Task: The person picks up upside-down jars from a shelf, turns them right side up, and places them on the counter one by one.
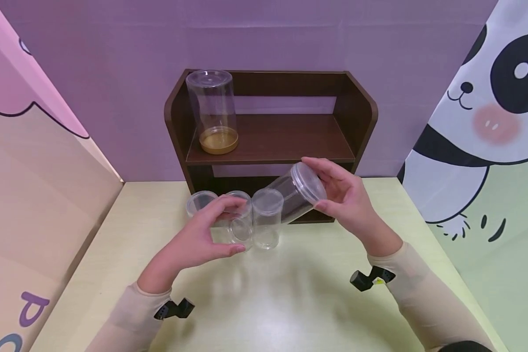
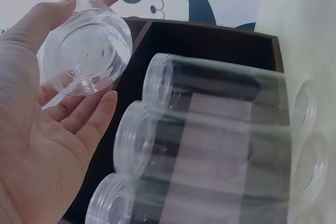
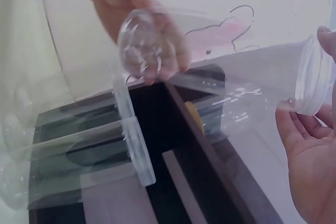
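Observation:
A clear lidded plastic jar (image 1: 295, 195) is held tilted between both hands, overlapping the standing jars in the head view. My right hand (image 1: 347, 198) grips its lidded end, thumb on one side of the rim and fingers on the other. My left hand (image 1: 198, 242) is around the jar's base (image 2: 88, 53), with thumb and fingers on opposite sides. Three similar jars stand upright in a row on the table: a left jar (image 1: 201, 199), a middle jar (image 1: 238, 196), partly hidden behind my left fingers, and a right jar (image 1: 267, 215).
A dark brown two-level shelf (image 1: 290, 139) stands at the back of the table (image 1: 264, 303), behind the jars. On its upper level, at the left, is a larger clear jar (image 1: 211, 105) with a gold-coloured bottom. Printed panels flank the table.

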Tool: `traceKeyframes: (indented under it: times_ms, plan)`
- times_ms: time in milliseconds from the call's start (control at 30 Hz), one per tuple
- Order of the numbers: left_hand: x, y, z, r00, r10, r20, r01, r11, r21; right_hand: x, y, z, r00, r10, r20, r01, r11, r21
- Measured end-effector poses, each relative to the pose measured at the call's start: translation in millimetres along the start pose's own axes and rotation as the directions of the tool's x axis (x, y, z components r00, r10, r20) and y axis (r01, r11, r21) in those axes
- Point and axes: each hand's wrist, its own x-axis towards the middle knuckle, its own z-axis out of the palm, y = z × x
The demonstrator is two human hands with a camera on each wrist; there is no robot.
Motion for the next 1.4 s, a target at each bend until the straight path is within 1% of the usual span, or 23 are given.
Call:
traceKeyframes:
  times_ms: [100, 200, 367, 433, 500, 567, 667, 800, 967, 1167, 1400]
  plan:
    - [1.1, -0.8, 7.5, 1.000, -0.018, 0.018, 0.018, 1.000, -0.009, 7.7, -4, 6, 1.000, -0.004, 0.013, 0.004, 1.000, 0.017]
    - [2.8, -3.1, 16.1, 0.999, -0.031, 0.041, 0.032, 0.999, -0.021, 14.6, -7, 12, 0.999, 0.003, 0.053, -0.005, 0.999, 0.040]
    - [8.3, -9.7, 32.2, 0.996, -0.036, 0.079, 0.042, 0.997, -0.070, 23.1, -9, 22, 0.990, 0.045, 0.134, -0.056, 0.995, 0.079]
    - [10.6, -12.0, 38.9, 0.995, -0.041, 0.090, 0.050, 0.993, -0.104, 25.0, -10, 26, 0.984, 0.077, 0.160, -0.089, 0.994, 0.070]
    - [12.6, -13.6, 45.8, 0.994, -0.050, 0.099, 0.064, 0.987, -0.145, 25.8, -10, 29, 0.978, 0.095, 0.186, -0.105, 0.993, 0.045]
    - [14.3, -14.6, 51.5, 0.993, -0.061, 0.104, 0.079, 0.981, -0.179, 25.7, -9, 31, 0.972, 0.107, 0.208, -0.113, 0.993, 0.016]
    - [16.7, -15.7, 57.8, 0.992, -0.062, 0.114, 0.085, 0.975, -0.205, 25.3, -9, 32, 0.967, 0.102, 0.234, -0.101, 0.995, -0.017]
    - [18.3, -14.8, 60.5, 0.991, -0.059, 0.121, 0.083, 0.975, -0.207, 24.5, -9, 31, 0.964, 0.108, 0.242, -0.103, 0.994, -0.032]
    - [18.6, -14.9, 60.6, 0.989, -0.075, 0.131, 0.100, 0.976, -0.196, 22.7, -6, 29, 0.963, 0.111, 0.246, -0.105, 0.994, -0.037]
    - [19.0, -17.2, 60.9, 0.986, -0.076, 0.146, 0.102, 0.978, -0.180, 19.6, -2, 27, 0.969, 0.106, 0.221, -0.099, 0.994, -0.045]
    - [20.5, -17.7, 60.4, 0.985, -0.071, 0.155, 0.097, 0.981, -0.166, 15.7, 0, 25, 0.974, 0.123, 0.191, -0.119, 0.992, -0.029]
